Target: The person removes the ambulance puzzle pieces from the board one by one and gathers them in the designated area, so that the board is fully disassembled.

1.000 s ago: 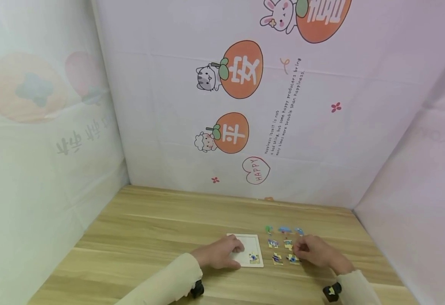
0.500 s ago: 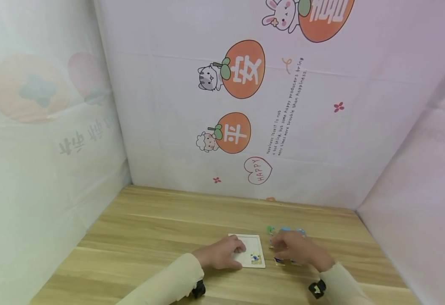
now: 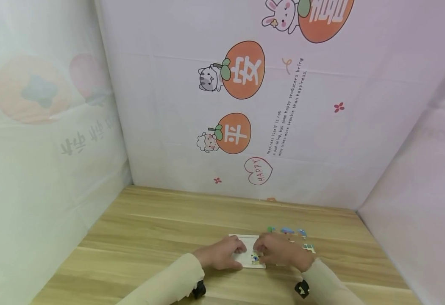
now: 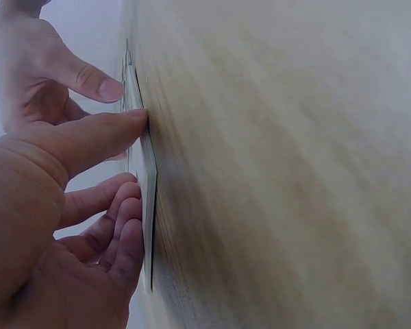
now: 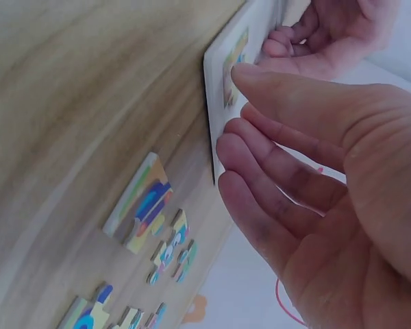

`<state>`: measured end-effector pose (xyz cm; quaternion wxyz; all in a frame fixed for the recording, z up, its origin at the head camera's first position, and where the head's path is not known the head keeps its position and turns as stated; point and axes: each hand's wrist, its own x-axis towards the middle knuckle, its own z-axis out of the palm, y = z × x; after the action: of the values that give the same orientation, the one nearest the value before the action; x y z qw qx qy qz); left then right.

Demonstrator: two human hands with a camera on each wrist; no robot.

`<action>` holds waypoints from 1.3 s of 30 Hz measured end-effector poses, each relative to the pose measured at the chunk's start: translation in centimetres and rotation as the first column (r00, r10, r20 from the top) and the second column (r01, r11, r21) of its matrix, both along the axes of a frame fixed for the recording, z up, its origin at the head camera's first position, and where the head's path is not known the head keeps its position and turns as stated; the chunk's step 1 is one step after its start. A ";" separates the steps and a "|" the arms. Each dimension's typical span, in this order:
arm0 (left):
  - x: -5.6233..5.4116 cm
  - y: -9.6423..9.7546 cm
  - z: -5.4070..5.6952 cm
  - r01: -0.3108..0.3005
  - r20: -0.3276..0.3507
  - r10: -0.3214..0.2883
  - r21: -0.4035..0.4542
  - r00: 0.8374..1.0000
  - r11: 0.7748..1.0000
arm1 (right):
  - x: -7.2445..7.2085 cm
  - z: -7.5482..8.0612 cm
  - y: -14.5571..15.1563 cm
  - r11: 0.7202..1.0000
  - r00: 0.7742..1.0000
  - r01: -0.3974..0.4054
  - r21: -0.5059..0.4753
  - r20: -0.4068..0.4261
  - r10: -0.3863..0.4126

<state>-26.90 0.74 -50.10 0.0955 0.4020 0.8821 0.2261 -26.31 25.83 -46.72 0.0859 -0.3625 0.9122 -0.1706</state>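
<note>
A white puzzle tray [image 3: 247, 266] lies on the wooden table, with a yellow jigsaw piece with a blue circle [image 3: 255, 259] in its near right corner. My left hand [image 3: 219, 254] steadies the tray from the left, thumb at the near edge and curled fingers on the surface. Over the tray's right side is my right hand [image 3: 283, 251], its thumb and fingertips right at that piece. In the right wrist view its thumb [image 5: 288, 89] overlaps the piece, the fingers are half bent, and no other piece shows between them.
Several loose jigsaw pieces lie right of the tray, among them a blue one [image 3: 287, 231], a teal and white one [image 3: 308, 248] and a striped one [image 5: 144, 205] close to the tray. White printed cloth [image 3: 184, 127] walls in the table [image 3: 150, 228] at the back and sides.
My right hand has moved left from the loose pieces, across them, to the tray's right side, uncovering the teal and white piece. My left hand has stayed on the tray.
</note>
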 end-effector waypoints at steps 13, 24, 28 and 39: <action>0.3 -0.2 0.5 0.004 -0.004 -0.004 0.007 1.000 1.000 | -0.1 -0.3 -0.3 1.000 1.000 -0.020 -0.024 0.019 0.021; 0.2 -0.2 0.3 0.010 -0.018 -0.010 0.000 1.000 1.000 | 0.0 0.3 -0.2 0.995 0.997 0.054 -0.081 0.066 -0.049; 0.2 -0.2 0.3 0.011 -0.016 -0.011 0.002 1.000 1.000 | -0.1 0.6 -0.1 0.991 0.994 0.046 -0.126 0.108 -0.032; 0.3 -0.2 0.4 0.008 -0.006 -0.008 0.002 1.000 1.000 | -0.3 0.6 0.3 0.986 0.991 0.014 -0.164 0.134 0.009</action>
<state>-26.55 0.59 -49.69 0.0933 0.4062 0.8807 0.2251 -26.61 26.13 -46.12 0.1168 -0.3550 0.8876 -0.2692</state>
